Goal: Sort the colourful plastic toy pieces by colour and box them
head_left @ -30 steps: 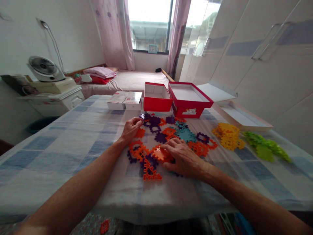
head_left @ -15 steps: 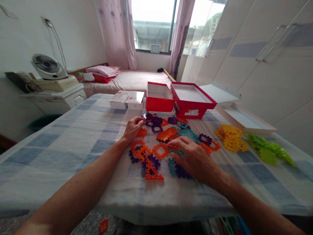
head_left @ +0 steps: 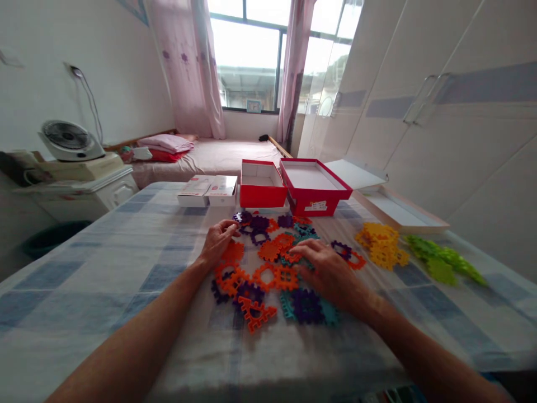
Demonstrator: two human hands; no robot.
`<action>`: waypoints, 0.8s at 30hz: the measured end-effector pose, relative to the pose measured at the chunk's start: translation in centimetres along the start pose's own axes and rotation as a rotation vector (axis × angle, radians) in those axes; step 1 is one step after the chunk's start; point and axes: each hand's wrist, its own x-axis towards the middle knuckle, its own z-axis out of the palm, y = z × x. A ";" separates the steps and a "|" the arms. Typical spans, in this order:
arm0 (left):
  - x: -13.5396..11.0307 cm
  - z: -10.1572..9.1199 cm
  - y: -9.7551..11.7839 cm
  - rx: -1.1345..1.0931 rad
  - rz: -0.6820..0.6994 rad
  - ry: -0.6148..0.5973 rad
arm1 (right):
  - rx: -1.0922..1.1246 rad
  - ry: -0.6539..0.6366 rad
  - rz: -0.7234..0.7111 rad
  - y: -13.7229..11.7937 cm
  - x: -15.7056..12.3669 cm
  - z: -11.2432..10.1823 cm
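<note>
A scatter of flat plastic interlocking pieces, orange [head_left: 272, 275], purple [head_left: 306, 304] and teal, lies on the checked tablecloth [head_left: 126, 268] in front of me. My left hand [head_left: 217, 242] rests at the left edge of the pile, fingers curled, its tips beside a purple piece [head_left: 242, 218]. My right hand [head_left: 329, 273] lies palm down over the middle of the pile, fingers stretched toward an orange square piece [head_left: 286, 276]. An orange triangle piece [head_left: 257, 313] lies nearest me.
Two open red boxes [head_left: 262, 193] [head_left: 315, 193] and a white box [head_left: 207, 191] stand behind the pile. A yellow heap [head_left: 381, 244] and a green heap [head_left: 442, 262] lie to the right, near a flat white lid [head_left: 398, 208]. A fan [head_left: 69, 140], bed and wardrobe surround the table.
My right hand has slid forward and to the right across the pile, uncovering purple and teal pieces near me. The left hand has stayed put. The camera tilted up slightly.
</note>
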 end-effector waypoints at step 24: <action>-0.1 -0.1 0.0 0.119 -0.027 -0.054 | 0.639 0.241 0.496 8.9 1.4 -0.8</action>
